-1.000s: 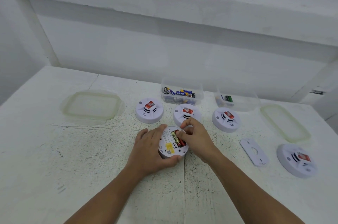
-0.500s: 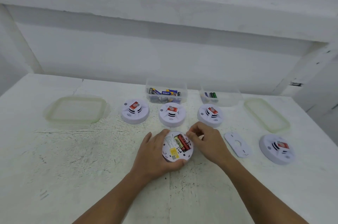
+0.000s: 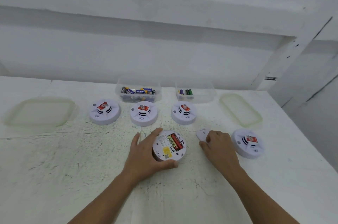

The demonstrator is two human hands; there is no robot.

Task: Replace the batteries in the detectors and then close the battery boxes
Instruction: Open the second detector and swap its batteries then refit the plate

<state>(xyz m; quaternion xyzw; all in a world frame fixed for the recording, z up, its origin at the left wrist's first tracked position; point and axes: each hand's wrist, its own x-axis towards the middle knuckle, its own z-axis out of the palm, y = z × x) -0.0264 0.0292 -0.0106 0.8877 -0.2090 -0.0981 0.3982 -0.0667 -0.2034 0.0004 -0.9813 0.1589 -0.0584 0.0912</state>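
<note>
The white table (image 3: 54, 169) spreads under both hands. Far beyond the left fingers lies a pale lid (image 3: 39, 112); another lid (image 3: 240, 109) lies beyond the right fingers. Past the fingertips, by the wall, stand two clear tubs: one (image 3: 138, 101) heaped with loose batteries, one (image 3: 199, 98) holding only a few. Between the tubs and the fingertips sit three closed detectors (image 3: 104, 119) (image 3: 144, 120) (image 3: 183, 120) in a row, and a fourth (image 3: 247, 150) lies just outside the right knuckles.

The left hand (image 3: 144, 152) grips the upturned detector (image 3: 169, 154), its fingers curled round the far rim and the thumb hooked on the near edge. The right hand (image 3: 217, 146) has its fingers bent down over the near end of the back cover (image 3: 200, 134), which lies flat just beside the held detector; the far end pokes out past the fingertips. Whether the cover has left the table I cannot tell. Two batteries (image 3: 174, 140), red and gold, sit in the open bay close to the left index finger.

The likely step is closing this bay, and the risks lie there. The cover is thin and flat on a rough top, so the fingers may slide off instead of lifting it. Turned the wrong way, its tabs would likely miss their slots. A battery riding proud would keep it from seating. Hard pressing could twist the detector out of the left grip, and a wide right wrist could nudge the neighbouring detector.
</note>
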